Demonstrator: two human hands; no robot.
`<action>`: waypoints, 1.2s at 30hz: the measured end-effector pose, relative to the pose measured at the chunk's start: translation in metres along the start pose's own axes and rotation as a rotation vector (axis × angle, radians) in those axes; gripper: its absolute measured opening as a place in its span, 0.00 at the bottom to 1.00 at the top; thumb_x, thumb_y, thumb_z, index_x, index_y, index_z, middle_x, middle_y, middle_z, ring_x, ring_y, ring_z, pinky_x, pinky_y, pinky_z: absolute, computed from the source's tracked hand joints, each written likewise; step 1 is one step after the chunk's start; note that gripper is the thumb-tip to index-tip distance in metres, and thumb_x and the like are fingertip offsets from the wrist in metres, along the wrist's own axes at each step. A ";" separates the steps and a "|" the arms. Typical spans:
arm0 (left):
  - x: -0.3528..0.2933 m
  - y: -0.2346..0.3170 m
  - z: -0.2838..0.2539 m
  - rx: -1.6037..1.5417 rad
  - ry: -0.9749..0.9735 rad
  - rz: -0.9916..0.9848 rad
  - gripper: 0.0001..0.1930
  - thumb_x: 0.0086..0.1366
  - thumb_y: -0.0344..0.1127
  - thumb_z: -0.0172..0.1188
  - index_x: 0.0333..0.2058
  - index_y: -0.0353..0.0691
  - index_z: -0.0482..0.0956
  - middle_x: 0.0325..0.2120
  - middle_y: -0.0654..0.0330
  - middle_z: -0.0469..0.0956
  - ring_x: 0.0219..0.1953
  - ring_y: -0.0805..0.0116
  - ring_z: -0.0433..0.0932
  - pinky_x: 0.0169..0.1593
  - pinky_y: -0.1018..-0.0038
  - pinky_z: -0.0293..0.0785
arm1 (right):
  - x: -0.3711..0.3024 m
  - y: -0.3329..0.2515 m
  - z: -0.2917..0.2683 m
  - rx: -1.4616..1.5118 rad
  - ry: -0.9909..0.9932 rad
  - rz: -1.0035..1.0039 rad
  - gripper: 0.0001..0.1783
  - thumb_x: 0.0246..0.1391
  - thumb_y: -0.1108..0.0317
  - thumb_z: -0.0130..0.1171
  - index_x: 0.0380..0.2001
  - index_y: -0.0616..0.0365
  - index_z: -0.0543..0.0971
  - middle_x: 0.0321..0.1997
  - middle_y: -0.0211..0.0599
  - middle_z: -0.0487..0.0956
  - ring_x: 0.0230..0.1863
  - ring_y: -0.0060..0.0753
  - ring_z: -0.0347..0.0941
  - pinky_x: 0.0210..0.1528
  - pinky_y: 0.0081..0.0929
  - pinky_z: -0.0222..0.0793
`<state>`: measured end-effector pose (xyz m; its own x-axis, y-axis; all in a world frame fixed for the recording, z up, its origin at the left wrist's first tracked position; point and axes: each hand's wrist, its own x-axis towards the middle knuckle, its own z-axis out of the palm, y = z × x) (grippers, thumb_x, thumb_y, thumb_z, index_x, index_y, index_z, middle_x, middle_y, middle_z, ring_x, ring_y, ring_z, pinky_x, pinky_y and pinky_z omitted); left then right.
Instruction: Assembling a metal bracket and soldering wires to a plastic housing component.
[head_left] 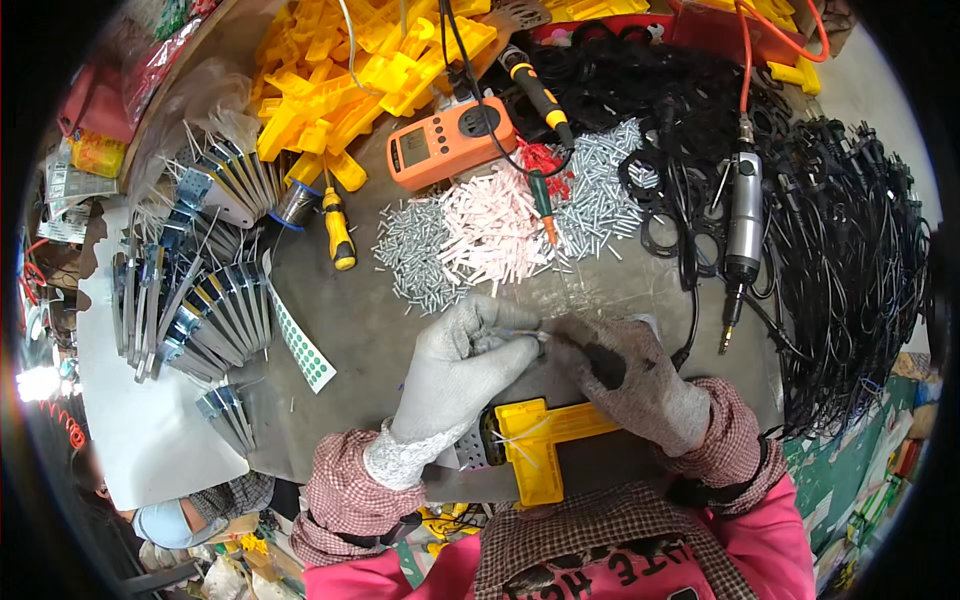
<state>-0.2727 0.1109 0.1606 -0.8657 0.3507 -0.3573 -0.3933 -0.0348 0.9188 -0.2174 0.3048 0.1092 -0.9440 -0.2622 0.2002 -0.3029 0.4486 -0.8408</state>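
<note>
My left hand [465, 360], in a pale grey glove, is closed in a pinch. My right hand [640, 375], its glove stained dark, is closed with its fingertips meeting the left ones. A tiny pale bit shows between the fingertips, too small to name. Just below the hands lies a yellow T-shaped plastic housing [535, 455], with thin white wires across it. A perforated metal plate [468, 452] sits against its left side, partly behind my left wrist. Beyond the fingers are heaps of pale pink sleeves [495, 225] and silver screws [415, 250].
An orange meter [450, 143] stands behind the heaps. A yellow-handled screwdriver [338, 230] lies left. An electric screwdriver [743, 220] hangs at right beside bundled black cords [850, 270]. Metal-plated parts with wires [215, 310] fan out at left; yellow housings [340, 65] pile up behind.
</note>
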 end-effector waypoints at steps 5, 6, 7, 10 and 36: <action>-0.002 0.013 0.004 0.202 -0.013 0.035 0.09 0.63 0.20 0.61 0.43 0.30 0.78 0.36 0.60 0.83 0.38 0.77 0.81 0.44 0.81 0.78 | -0.002 -0.006 0.002 0.013 0.120 0.016 0.25 0.55 0.69 0.64 0.57 0.58 0.75 0.55 0.43 0.79 0.49 0.40 0.80 0.50 0.32 0.76; -0.003 0.015 0.006 0.242 0.007 0.024 0.09 0.63 0.21 0.61 0.43 0.30 0.79 0.36 0.60 0.83 0.36 0.78 0.81 0.43 0.82 0.78 | 0.001 -0.010 -0.001 -0.048 0.170 -0.079 0.25 0.54 0.70 0.65 0.56 0.58 0.75 0.55 0.44 0.79 0.49 0.41 0.80 0.49 0.32 0.76; -0.004 0.017 0.006 0.444 -0.010 0.069 0.15 0.61 0.22 0.64 0.47 0.31 0.77 0.39 0.61 0.82 0.39 0.78 0.79 0.45 0.81 0.76 | 0.000 -0.005 -0.007 -0.049 0.192 -0.169 0.26 0.51 0.72 0.66 0.55 0.58 0.76 0.52 0.42 0.80 0.47 0.42 0.81 0.46 0.33 0.77; -0.007 0.042 0.008 0.264 -0.325 0.292 0.22 0.58 0.23 0.67 0.52 0.33 0.75 0.42 0.61 0.80 0.43 0.76 0.77 0.48 0.79 0.73 | -0.008 -0.001 -0.043 -0.022 -0.018 -0.321 0.24 0.50 0.75 0.65 0.53 0.58 0.77 0.48 0.43 0.80 0.44 0.44 0.80 0.44 0.34 0.78; 0.137 0.024 0.023 2.068 0.020 1.209 0.24 0.54 0.31 0.59 0.52 0.52 0.79 0.32 0.67 0.70 0.35 0.69 0.70 0.39 0.72 0.67 | -0.012 -0.012 -0.044 0.221 0.462 -0.812 0.09 0.49 0.64 0.65 0.36 0.43 0.82 0.41 0.40 0.82 0.20 0.27 0.69 0.21 0.23 0.65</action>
<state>-0.3937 0.1798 0.1375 -0.3905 0.8853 0.2527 0.7581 0.4649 -0.4573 -0.2078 0.3403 0.1389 -0.4290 -0.0379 0.9025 -0.9006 0.0951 -0.4241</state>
